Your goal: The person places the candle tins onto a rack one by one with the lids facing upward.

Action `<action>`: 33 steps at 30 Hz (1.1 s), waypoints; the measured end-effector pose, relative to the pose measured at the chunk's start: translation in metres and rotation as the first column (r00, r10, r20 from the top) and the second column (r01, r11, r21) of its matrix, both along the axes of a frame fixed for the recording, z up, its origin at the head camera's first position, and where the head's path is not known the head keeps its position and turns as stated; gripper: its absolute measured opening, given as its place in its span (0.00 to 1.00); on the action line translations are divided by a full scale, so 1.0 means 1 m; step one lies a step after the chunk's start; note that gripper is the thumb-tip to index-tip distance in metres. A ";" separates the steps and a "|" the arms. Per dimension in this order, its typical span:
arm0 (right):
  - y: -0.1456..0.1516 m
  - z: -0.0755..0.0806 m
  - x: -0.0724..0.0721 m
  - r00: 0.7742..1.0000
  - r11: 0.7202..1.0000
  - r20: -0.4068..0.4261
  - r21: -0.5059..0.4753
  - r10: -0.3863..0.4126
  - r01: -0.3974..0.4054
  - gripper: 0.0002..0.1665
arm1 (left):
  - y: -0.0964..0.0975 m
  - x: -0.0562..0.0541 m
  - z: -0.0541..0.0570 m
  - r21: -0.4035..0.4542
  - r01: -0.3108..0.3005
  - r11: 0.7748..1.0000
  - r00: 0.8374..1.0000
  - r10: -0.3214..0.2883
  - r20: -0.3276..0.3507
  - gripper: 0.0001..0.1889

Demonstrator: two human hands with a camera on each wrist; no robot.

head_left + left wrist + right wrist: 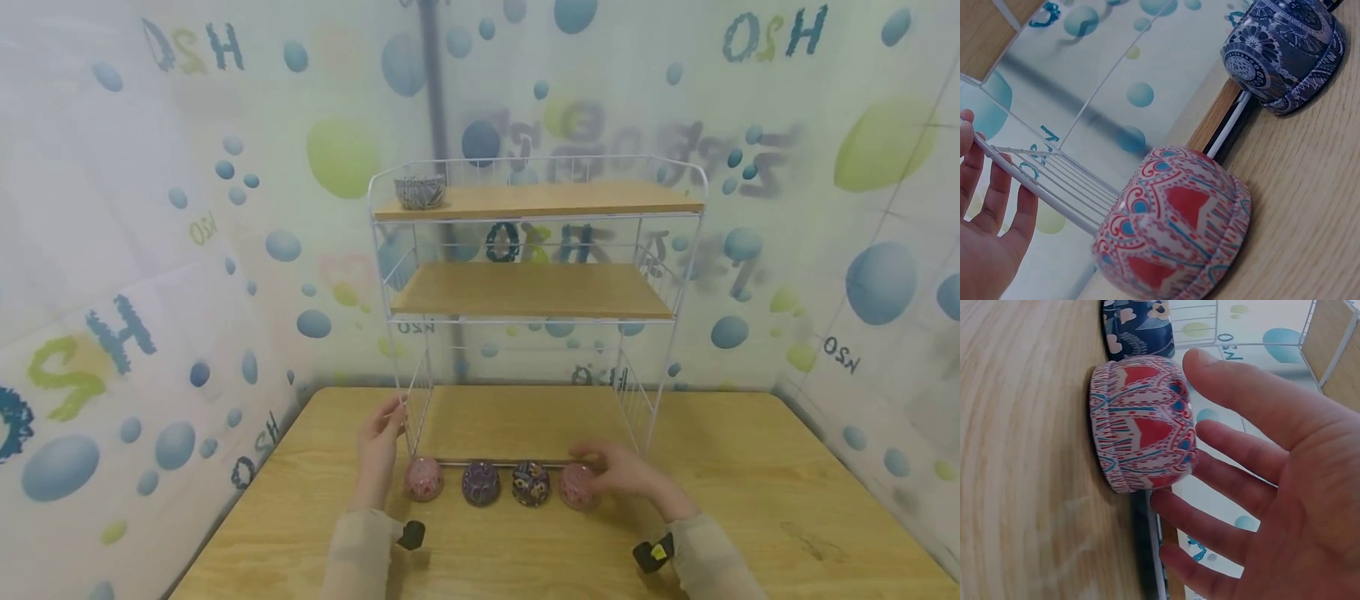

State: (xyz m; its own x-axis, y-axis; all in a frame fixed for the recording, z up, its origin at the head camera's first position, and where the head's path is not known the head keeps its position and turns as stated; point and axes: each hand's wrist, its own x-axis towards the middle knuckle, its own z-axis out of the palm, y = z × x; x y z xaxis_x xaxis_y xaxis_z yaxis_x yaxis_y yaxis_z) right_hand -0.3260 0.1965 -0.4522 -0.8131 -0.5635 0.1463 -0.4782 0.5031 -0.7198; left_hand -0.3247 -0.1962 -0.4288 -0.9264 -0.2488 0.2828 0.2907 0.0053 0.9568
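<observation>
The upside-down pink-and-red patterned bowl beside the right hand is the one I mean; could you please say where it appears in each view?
Head: the pink-and-red patterned bowl is low, right of centre, ending the row of four.
Left wrist: not in it; the similar bowl there is the row's left-end one.
Right wrist: left of centre, just above mid-height, beside the right hand.
Shared landmark: the white-framed shelf rack.

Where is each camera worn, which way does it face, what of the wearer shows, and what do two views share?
Head: worn there, facing forward and down at the rack and bowls; left fingers, right fingers and sleeves show.
Left wrist: worn there, facing a red-patterned bowl; left fingers show.
Right wrist: worn there, facing another red-patterned bowl; right fingers show.
Shared: head and left wrist show left fingers at the rack.
</observation>
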 end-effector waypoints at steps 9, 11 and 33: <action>-0.002 -0.005 -0.001 1.000 0.999 -0.024 0.033 0.004 -0.003 0.31 | -0.004 -0.012 -0.016 0.004 -0.019 1.000 1.000 0.019 -0.007 0.17; -0.002 -0.005 -0.002 1.000 0.999 -0.031 0.043 0.000 0.001 0.31 | -0.004 -0.015 -0.019 -0.005 -0.029 1.000 1.000 0.029 -0.013 0.18; -0.003 0.000 0.002 1.000 0.995 -0.010 0.099 0.014 -0.013 0.32 | -0.004 -0.016 -0.019 0.003 -0.039 0.999 0.999 0.039 -0.022 0.18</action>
